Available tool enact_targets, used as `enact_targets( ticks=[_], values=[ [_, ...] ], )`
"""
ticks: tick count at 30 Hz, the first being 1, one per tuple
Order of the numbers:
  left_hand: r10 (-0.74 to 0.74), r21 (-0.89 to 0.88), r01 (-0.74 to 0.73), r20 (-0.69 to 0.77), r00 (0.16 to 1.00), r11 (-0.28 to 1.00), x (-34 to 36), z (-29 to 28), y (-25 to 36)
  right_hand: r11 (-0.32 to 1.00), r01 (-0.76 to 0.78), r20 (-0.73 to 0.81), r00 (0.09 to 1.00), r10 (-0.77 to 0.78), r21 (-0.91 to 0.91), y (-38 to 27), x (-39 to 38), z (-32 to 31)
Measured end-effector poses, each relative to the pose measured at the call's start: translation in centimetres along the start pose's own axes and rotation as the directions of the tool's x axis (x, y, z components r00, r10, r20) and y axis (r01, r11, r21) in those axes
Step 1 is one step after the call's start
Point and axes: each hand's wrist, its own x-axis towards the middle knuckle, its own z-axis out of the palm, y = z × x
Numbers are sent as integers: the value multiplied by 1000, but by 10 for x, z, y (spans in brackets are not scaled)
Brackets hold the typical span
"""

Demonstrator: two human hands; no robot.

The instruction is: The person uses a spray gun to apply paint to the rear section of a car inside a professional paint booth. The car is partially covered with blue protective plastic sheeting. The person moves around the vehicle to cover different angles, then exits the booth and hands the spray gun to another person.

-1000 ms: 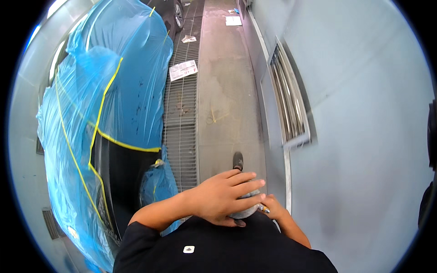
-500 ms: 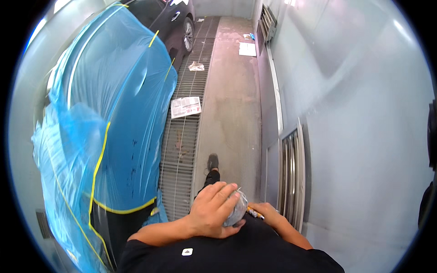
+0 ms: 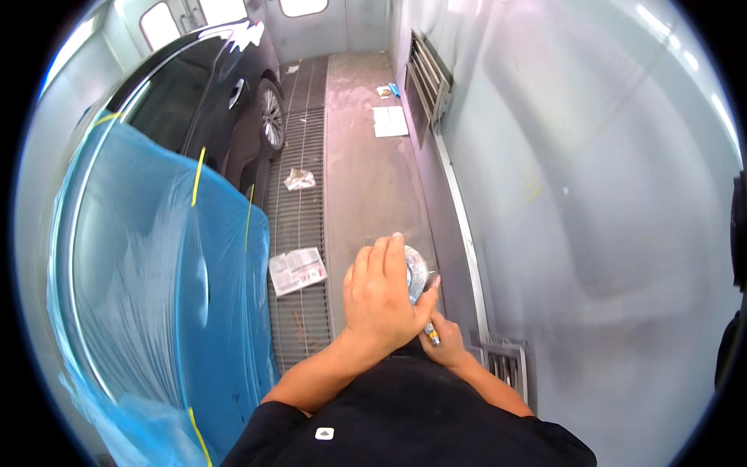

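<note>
My left hand (image 3: pixel 380 300) is wrapped over the left side of a round, grey-stained cup (image 3: pixel 419 268), fingers together and thumb curled around its near side. Below the cup, my right hand (image 3: pixel 446 340) is closed around what looks like the handle (image 3: pixel 433 334) of a spray gun, with a yellow band and silvery end showing. Most of the gun's body is hidden behind my hands. Both hands are close together in front of my black shirt.
On the left stands a dark car (image 3: pixel 226 117), partly masked with blue plastic film (image 3: pixel 140 272) and yellow tape. Newspaper (image 3: pixel 298 272) and crumpled paper (image 3: pixel 299 180) lie on the floor grating (image 3: pixel 297 218). A white sheet (image 3: pixel 391 121) lies farther off, beside the grey right wall (image 3: pixel 545 194).
The view has swung up and moved forward, showing more of the car and far wall. My hands with the cup are higher in the picture, and my left hand has turned more upright.
</note>
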Motion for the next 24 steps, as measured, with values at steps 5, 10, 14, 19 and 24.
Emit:
enact_targets(
  ticks=[5, 10, 14, 19, 24],
  values=[
    [-70, 111, 70, -5, 998, 991, 157, 73, -99, 1000, 24, -70, 997, -23, 4, 59, 191, 31],
    [-237, 221, 242, -48, 970, 945, 308, 117, -194, 1000, 17, 29, 999, -18, 17, 94, 376, 37],
    [-345, 47, 351, -109, 932, 935, 419, 113, -266, 997, 72, 60, 996, -71, -3, 110, 520, 46],
    [-552, -700, 377, -30, 833, 606, 522, 103, -384, 968, 181, 53, 980, -193, 175, 132, 684, 69],
    [-338, -708, 179, -89, 937, 684, 611, 132, -514, 968, 184, 169, 962, -213, 171, 168, 832, 104]
  ],
)
